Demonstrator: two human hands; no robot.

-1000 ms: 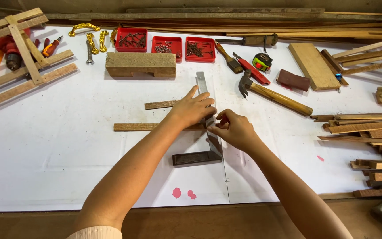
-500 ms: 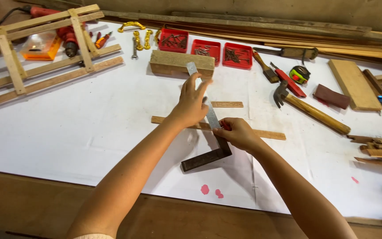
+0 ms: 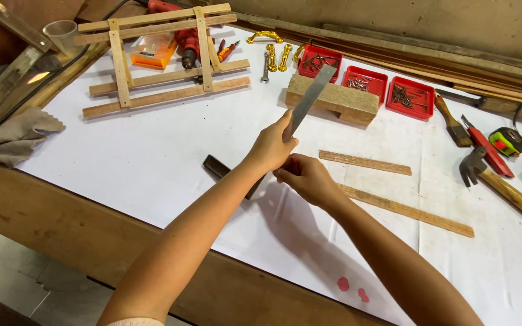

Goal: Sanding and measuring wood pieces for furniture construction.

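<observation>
I hold a try square up off the white-covered table point(image 3: 152, 163). My left hand point(image 3: 271, 148) grips its steel blade point(image 3: 312, 93), which points up and away toward the back. The dark stock point(image 3: 217, 167) sticks out to the left behind my left wrist. My right hand point(image 3: 306, 178) is curled just below the left one, at the corner where blade meets stock. Two thin wood strips lie to the right: a short strip point(image 3: 364, 162) and a long strip point(image 3: 406, 209).
A wood block point(image 3: 333, 99) and three red trays of nails point(image 3: 364, 78) sit at the back. A slatted wooden frame point(image 3: 164, 60), red drill point(image 3: 179, 36) and orange box point(image 3: 152, 51) lie back left. Hammer point(image 3: 502, 184), tape measure point(image 3: 507, 140) and chisel point(image 3: 451, 124) lie right. A cloth point(image 3: 13, 139) drapes the left edge.
The try square lay flat across the long strip under both hands; now both hands have lifted it off the table and tilted it, blade up. My view has swung leftward.
</observation>
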